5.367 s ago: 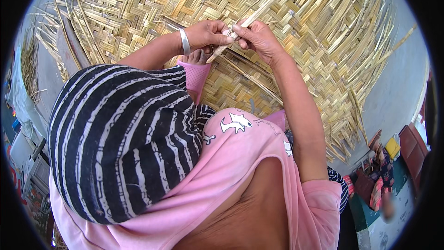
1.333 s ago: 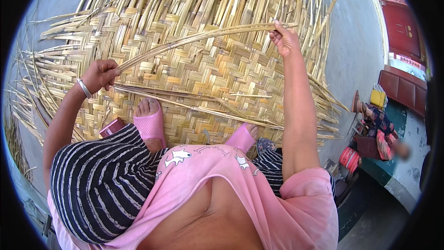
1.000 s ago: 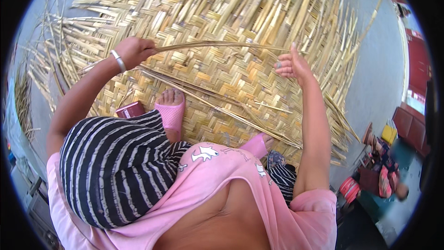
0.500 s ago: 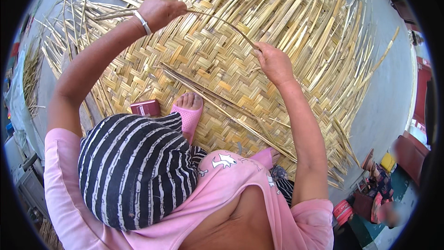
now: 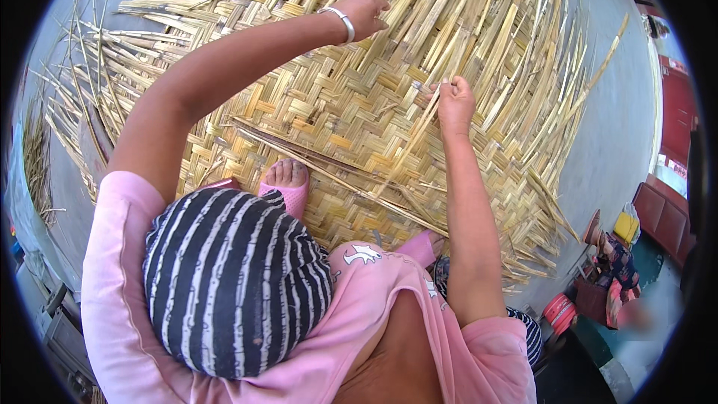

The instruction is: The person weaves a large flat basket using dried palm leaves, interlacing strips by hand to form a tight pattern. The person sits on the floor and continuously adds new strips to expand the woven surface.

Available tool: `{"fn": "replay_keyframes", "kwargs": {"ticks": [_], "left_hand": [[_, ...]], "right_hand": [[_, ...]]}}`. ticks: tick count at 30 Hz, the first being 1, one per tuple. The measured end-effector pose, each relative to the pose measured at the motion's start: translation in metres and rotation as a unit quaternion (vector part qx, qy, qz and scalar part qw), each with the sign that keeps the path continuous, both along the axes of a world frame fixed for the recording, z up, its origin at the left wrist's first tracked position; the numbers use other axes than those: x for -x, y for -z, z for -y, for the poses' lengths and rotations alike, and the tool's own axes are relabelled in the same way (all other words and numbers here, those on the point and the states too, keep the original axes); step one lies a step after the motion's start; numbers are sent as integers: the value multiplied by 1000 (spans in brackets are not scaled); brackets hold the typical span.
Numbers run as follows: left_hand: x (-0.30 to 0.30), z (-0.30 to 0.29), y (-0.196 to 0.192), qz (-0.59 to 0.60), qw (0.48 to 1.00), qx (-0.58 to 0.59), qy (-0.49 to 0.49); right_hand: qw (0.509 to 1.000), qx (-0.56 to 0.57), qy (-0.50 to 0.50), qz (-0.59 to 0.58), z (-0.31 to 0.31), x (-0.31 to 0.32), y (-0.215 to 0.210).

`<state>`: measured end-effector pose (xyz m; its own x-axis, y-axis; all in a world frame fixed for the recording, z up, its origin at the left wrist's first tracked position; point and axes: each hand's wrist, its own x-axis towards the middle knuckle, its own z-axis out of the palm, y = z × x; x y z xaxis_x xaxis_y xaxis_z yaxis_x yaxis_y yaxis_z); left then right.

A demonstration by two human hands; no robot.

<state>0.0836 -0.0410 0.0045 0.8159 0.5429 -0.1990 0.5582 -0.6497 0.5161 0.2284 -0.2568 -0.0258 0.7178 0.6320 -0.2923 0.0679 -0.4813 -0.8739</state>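
Note:
A large woven bamboo mat (image 5: 336, 112) lies on the ground, with loose strip ends fanning out at its far side. My left hand (image 5: 365, 13), a silver bangle on its wrist, reaches far forward with its fingers curled down onto the loose strips at the mat's upper edge; I cannot tell whether it grips one. Nearer the middle, my right hand (image 5: 451, 101) pinches the end of a pale bamboo strip (image 5: 407, 153) that runs down and left across the weave. My foot in a pink sandal (image 5: 286, 183) rests on the mat.
Grey concrete floor (image 5: 621, 127) surrounds the mat. Long unwoven strips (image 5: 538, 202) stick out at the right edge. At the lower right stand a red bucket (image 5: 561, 313), a yellow container (image 5: 625, 226) and a seated person (image 5: 613, 277). Dark red furniture (image 5: 677, 127) lines the far right.
My left hand has stretched further up and right along the mat's far edge. My right hand has moved a little up and right, pinching a strip end. The long arched strip is no longer raised between them.

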Motion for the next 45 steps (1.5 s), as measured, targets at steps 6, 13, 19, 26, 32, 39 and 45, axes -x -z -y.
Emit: {"fn": "replay_keyframes", "kwargs": {"ticks": [6,13,19,26,32,39,45], "left_hand": [[-44,-13,51,-39,994,27,-98],[-47,-12,69,88,966,173,-169],[-50,3,58,-39,992,-59,-108],[-47,-1,77,-9,988,-152,21],[-61,1,66,-22,982,165,-87],[-52,-3,48,53,919,369,-125],[-50,8,37,109,866,457,-171]], "right_hand": [[990,-63,69,-103,-10,-17,-18],[989,-90,47,-111,-36,-51,-5],[989,102,-35,100,-39,-74,39],[996,4,36,-79,-43,-64,22],[990,-26,56,-124,-40,-62,11],[959,-153,143,-190,-32,-47,7],[947,-132,162,-244,-38,-52,21]]}}
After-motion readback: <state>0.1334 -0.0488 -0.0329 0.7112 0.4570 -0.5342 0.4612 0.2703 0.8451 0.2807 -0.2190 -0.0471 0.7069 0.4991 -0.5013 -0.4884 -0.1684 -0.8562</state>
